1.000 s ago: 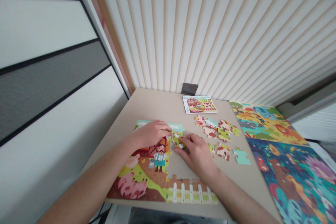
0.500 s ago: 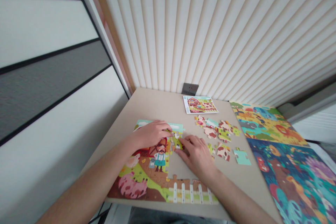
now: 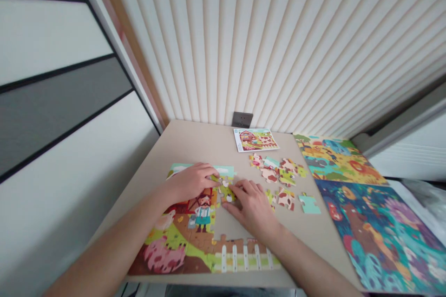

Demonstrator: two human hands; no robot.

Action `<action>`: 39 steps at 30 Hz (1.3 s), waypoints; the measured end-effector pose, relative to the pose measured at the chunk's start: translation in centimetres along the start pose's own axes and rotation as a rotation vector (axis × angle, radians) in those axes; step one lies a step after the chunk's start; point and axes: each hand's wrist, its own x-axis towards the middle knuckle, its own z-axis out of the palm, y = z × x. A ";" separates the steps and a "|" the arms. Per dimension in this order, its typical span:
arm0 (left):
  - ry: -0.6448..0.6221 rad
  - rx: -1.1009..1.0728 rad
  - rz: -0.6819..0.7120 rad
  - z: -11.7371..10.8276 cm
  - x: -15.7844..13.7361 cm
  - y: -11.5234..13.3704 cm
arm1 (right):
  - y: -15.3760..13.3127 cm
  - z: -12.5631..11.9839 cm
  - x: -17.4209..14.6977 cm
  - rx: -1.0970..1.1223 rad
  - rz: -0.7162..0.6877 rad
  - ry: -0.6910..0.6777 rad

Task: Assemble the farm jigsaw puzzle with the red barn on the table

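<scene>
Pale ribbed panelling (image 3: pixel 244 32) rises behind a beige tabletop (image 3: pixel 195 141). On it, a green piece (image 3: pixel 227 192) with white shapes lies at the right edge of a partly built farm puzzle (image 3: pixel 190 234), just below its sky strip (image 3: pixel 225 170). The right hand (image 3: pixel 253 206) has a narrow grip, holding the piece between thumb and fingers; the left hand (image 3: pixel 193 181) rests its fingertips at the piece's upper left, its grip impossible to tell. Loose pieces (image 3: pixel 286 176) lie rightward, a picture card (image 3: pixel 257 139) beyond them, two larger pictures (image 3: pixel 378 236) farther right.
</scene>
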 end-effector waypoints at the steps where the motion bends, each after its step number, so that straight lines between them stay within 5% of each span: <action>1: 0.004 -0.005 -0.009 0.0 0.0 0.0 | 0.0 -0.1 -0.1 0.011 -0.006 -0.003; 12: 0.024 -0.049 -0.044 -0.1 0.0 0.0 | 2.7 -4.1 -3.9 0.011 -0.010 -0.003; 20: 0.023 -0.078 -0.054 0.4 -0.3 -0.3 | 9.8 -7.6 -8.9 -0.041 0.143 0.052; 27: 0.058 -0.064 -0.044 0.3 -0.3 -0.6 | 17.2 -6.5 -5.6 -0.102 0.156 0.105; 39: 0.076 0.066 -0.206 -0.5 0.0 -1.1 | 19.5 -5.3 -5.9 -0.182 0.129 0.034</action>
